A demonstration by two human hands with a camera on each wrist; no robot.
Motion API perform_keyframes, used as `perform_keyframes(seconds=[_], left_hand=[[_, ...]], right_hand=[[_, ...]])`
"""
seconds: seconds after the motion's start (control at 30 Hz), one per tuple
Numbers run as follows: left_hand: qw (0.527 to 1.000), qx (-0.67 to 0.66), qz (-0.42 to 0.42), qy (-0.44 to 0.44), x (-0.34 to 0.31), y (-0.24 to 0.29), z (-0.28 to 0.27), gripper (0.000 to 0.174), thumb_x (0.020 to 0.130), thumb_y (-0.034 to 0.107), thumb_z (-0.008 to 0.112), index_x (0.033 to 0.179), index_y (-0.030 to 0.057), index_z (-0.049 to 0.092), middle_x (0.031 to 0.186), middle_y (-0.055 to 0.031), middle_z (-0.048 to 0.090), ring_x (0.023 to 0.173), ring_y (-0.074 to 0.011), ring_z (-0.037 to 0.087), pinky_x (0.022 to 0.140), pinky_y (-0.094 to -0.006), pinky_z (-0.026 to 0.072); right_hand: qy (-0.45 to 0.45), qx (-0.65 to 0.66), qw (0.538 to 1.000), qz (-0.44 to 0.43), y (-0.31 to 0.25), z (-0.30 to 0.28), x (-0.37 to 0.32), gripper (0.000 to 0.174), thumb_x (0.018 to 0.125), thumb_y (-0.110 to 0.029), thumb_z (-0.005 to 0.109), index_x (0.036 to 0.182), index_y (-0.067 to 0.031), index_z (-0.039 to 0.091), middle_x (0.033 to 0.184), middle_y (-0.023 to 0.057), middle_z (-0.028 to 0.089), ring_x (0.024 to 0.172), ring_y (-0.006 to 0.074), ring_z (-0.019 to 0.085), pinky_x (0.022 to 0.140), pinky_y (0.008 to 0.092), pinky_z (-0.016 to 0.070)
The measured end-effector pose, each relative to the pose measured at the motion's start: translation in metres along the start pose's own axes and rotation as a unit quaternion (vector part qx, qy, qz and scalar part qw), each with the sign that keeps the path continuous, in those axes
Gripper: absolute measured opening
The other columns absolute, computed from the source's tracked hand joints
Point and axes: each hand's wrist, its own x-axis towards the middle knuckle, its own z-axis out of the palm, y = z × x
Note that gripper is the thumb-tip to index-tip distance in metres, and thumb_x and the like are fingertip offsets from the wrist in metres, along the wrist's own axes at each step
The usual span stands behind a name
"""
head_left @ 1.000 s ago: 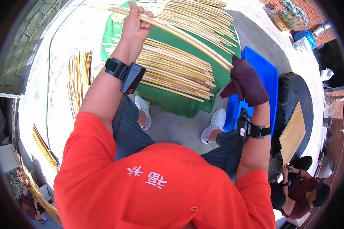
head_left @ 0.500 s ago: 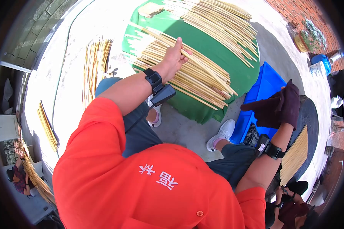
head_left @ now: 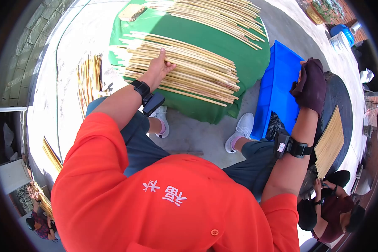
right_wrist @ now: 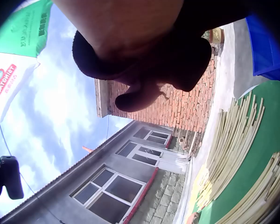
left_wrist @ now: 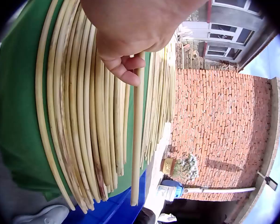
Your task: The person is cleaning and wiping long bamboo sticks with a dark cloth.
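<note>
Orange shirt (head_left: pixel 155 201): nearest the head camera; the person sits with both arms stretched forward.
Right hand (head_left: pixel 308 90): raised at the right, fingers closed in a dark cloth (head_left: pixel 314 75) that hides most of them; in the right wrist view the cloth (right_wrist: pixel 144 70) bunches under the palm.
Blue tub (head_left: pixel 279 84): on the floor just left of the right hand, beside the counter.
White shoes (head_left: pixel 238 130): on the concrete floor below the counter's edge.
Left hand (head_left: pixel 158 68): on the near pile, fingers (left_wrist: pixel 126 70) curled round one cane (left_wrist: pixel 137 140) — the cane points away from the palm, above the rest.
Near pile (head_left: pixel 197 73): pale canes lying side by side on the green cloth (head_left: pixel 185 35) that covers the counter; the held cane is among them.
Far pile (head_left: pixel 214 14): a second layer of canes at the counter's far side, apart from the near pile.
Floor bundle (head_left: pixel 88 80): thin yellow strips left of the counter.
Brick wall (left_wrist: pixel 214 116): beyond the counter — seen from the left wrist.
</note>
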Motion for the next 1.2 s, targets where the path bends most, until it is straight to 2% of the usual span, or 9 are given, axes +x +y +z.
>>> perform_keyframes(seconds=[0.23,0.47,0.6,0.67,0.83,0.97,1.03,1.13,1.2], left_hand=[[0.998,0.032,-0.021,-0.042,-0.002,-0.013,0.007,0.041,0.090,0.038,0.047,0.087,-0.0025,0.045,0.071,-0.0072,0.042,0.060,-0.0150,0.043,0.072,-0.0381,0.0563],[0.996,0.040,-0.058,-0.052,-0.002,-0.016,0.014,0.047,0.095,0.027,0.035,0.117,-0.0138,0.028,0.104,-0.0257,0.045,0.087,-0.0343,0.056,0.083,-0.0425,0.0524],[0.994,0.055,-0.076,-0.050,-0.008,-0.012,0.019,0.046,0.096,0.025,0.033,0.116,-0.0153,0.027,0.106,-0.0295,0.045,0.095,-0.0364,0.056,0.084,-0.0410,0.0522],[0.993,0.071,-0.071,-0.054,-0.011,-0.010,0.020,0.045,0.096,0.024,0.033,0.116,-0.0159,0.027,0.105,-0.0299,0.045,0.094,-0.0358,0.056,0.083,-0.0398,0.0526],[0.991,0.104,-0.051,-0.071,-0.017,-0.004,0.014,0.039,0.096,0.022,0.034,0.113,-0.0133,0.031,0.096,-0.0259,0.052,0.087,-0.0328,0.060,0.076,-0.0372,0.0545],[0.943,0.263,-0.068,-0.192,-0.038,0.004,0.010,0.028,0.091,0.030,0.047,0.089,0.0021,0.049,0.072,-0.0124,0.060,0.068,-0.0195,0.062,0.061,-0.0304,0.0527],[0.803,0.456,-0.166,-0.346,-0.058,0.000,0.006,0.026,0.087,0.029,0.054,0.080,0.0042,0.052,0.069,-0.0087,0.059,0.060,-0.0161,0.060,0.058,-0.0273,0.0513],[0.689,0.635,-0.087,-0.339,-0.066,-0.017,-0.009,0.022,0.083,0.024,0.060,0.074,0.0055,0.052,0.067,-0.0049,0.058,0.056,-0.0131,0.057,0.055,-0.0238,0.0484],[0.720,0.621,-0.032,-0.310,-0.060,-0.016,-0.011,0.019,0.082,0.021,0.061,0.074,0.0058,0.053,0.066,-0.0035,0.057,0.056,-0.0115,0.057,0.054,-0.0231,0.0469]], right_hand=[[0.012,0.054,0.998,-0.001,0.011,0.013,-0.004,0.013,0.079,-0.011,0.050,0.087,-0.0023,0.056,0.082,0.0136,0.053,0.074,0.0291,0.055,0.066,0.0343,0.0439],[0.045,0.045,0.998,-0.016,0.006,0.015,-0.005,0.013,0.080,-0.012,0.051,0.089,-0.0028,0.056,0.086,0.0141,0.054,0.076,0.0278,0.056,0.068,0.0329,0.0443],[0.075,0.040,0.996,-0.031,0.010,0.013,-0.004,0.012,0.080,-0.012,0.051,0.086,-0.0027,0.056,0.085,0.0136,0.053,0.075,0.0281,0.055,0.067,0.0329,0.0440],[0.002,0.094,0.992,0.083,0.013,0.011,-0.002,0.010,0.081,-0.011,0.051,0.083,-0.0017,0.055,0.082,0.0136,0.051,0.074,0.0290,0.054,0.065,0.0338,0.0433],[0.048,0.034,0.998,0.013,0.004,0.008,-0.002,0.012,0.081,-0.012,0.050,0.080,-0.0007,0.053,0.080,0.0148,0.049,0.073,0.0313,0.052,0.065,0.0351,0.0422],[0.034,0.067,0.996,0.042,0.011,0.013,0.001,0.012,0.080,-0.012,0.050,0.080,0.0000,0.052,0.080,0.0162,0.049,0.079,0.0336,0.051,0.068,0.0365,0.0416],[0.032,0.093,0.994,0.056,0.007,0.015,0.001,0.012,0.080,-0.012,0.050,0.080,0.0002,0.053,0.081,0.0166,0.049,0.081,0.0341,0.051,0.069,0.0369,0.0417],[0.062,0.105,0.992,0.031,0.010,0.023,0.002,0.013,0.079,-0.012,0.050,0.081,0.0004,0.054,0.083,0.0171,0.050,0.083,0.0349,0.051,0.071,0.0371,0.0421],[0.092,0.097,0.991,-0.006,0.012,0.023,0.002,0.014,0.079,-0.012,0.050,0.082,0.0004,0.055,0.084,0.0171,0.051,0.083,0.0351,0.051,0.072,0.0369,0.0424]])
